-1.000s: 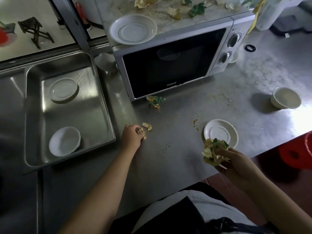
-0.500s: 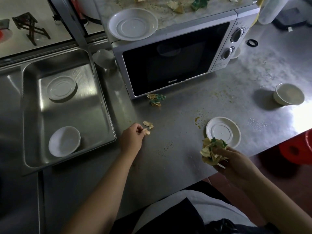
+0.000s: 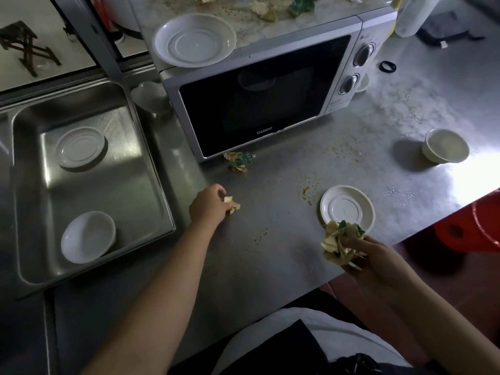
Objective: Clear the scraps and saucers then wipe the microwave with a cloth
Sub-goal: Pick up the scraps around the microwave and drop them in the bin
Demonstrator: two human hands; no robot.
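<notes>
One view only, the head camera, looking down on the steel counter [image 3: 270, 266].

Left hand [image 3: 207, 204]: fingers curled, pinching a small pale scrap [image 3: 232, 204] that lies on the counter just right of the fingertips, near the sink's right rim. Whether the scrap is lifted or touching the steel cannot be told.

Right hand [image 3: 370, 255]: closed round a bundle of scraps [image 3: 339, 244], yellow and green, held over the counter's front edge, just in front of a white saucer [image 3: 347, 208].

Governing relation: the next loose pile of scraps [image 3: 238, 160] lies against the front foot of the microwave [image 3: 259, 96], directly beyond the left hand and well left of the right hand. In my judgement the left hand is the nearer and the freer to take it. The pile has no clear long axis.

Remaining work, judged: more scraps [image 3: 270, 9] and a second saucer [image 3: 194, 40] sit on the microwave top; two saucers already lie in the sink [image 3: 151, 147]. A bowl [image 3: 445, 146] stands toward the counter's right edge.

Obscured: the microwave top is cut off by the upper frame edge, so its full litter is not countable. No cloth is identifiable. A pale object behind the microwave's left corner is too dim to name.
</notes>
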